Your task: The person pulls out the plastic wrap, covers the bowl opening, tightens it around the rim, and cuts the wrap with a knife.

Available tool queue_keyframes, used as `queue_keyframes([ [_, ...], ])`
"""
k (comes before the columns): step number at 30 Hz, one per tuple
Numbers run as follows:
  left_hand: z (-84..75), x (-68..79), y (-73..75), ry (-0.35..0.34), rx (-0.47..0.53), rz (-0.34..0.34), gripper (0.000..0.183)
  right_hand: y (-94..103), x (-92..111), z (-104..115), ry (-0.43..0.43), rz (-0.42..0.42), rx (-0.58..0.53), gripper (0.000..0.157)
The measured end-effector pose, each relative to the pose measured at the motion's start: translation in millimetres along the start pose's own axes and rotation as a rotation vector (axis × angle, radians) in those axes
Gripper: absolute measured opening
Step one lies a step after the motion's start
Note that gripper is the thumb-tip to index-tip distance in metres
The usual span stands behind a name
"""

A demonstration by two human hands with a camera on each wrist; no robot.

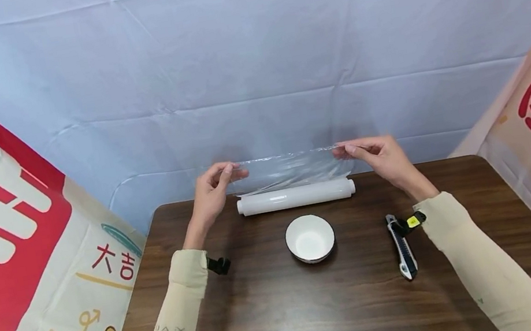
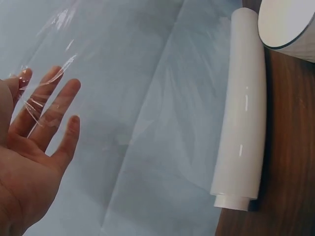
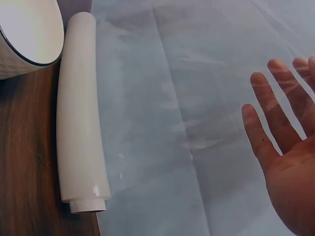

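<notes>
A sheet of clear plastic wrap (image 1: 292,168) stretches up from a white roll of plastic wrap (image 1: 297,197) lying near the table's far edge. At the sheet's left corner, my left hand (image 1: 214,189) pinches the film between thumb and forefinger; the left wrist view shows its other fingers spread behind the film. My right hand (image 1: 380,158) pinches the opposite corner, its remaining fingers extended in the right wrist view. Both hands are raised beyond the roll, one on each side. On the near side of the roll stands a white bowl (image 1: 310,238) with a dark rim.
A utility knife (image 1: 403,248) lies on the dark wooden table (image 1: 296,318), close to the right wrist strap. Pale cloth (image 1: 245,46) hangs behind the table's far edge, and printed red and cream banners (image 1: 1,192) flank both sides.
</notes>
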State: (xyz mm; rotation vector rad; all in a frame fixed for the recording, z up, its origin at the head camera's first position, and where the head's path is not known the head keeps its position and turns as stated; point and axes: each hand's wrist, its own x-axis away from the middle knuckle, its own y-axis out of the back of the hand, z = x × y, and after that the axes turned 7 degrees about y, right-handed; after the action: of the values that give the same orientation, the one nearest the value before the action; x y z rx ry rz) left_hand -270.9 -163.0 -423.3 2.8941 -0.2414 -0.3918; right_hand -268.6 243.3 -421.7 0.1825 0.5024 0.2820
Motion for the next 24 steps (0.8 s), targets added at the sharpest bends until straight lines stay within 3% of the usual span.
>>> queue_keyframes([
  [16, 16.3, 30.7, 0.3, 0.006, 0.022, 0.040, 0.033, -2.9, 28.2, -4.1, -0.015, 0.088, 0.061, 0.026],
  [24, 18.0, 44.3, 0.1, 0.042, -0.023, 0.045, 0.031, -4.1, 38.0, -3.2, 0.007, 0.110, 0.059, 0.026],
])
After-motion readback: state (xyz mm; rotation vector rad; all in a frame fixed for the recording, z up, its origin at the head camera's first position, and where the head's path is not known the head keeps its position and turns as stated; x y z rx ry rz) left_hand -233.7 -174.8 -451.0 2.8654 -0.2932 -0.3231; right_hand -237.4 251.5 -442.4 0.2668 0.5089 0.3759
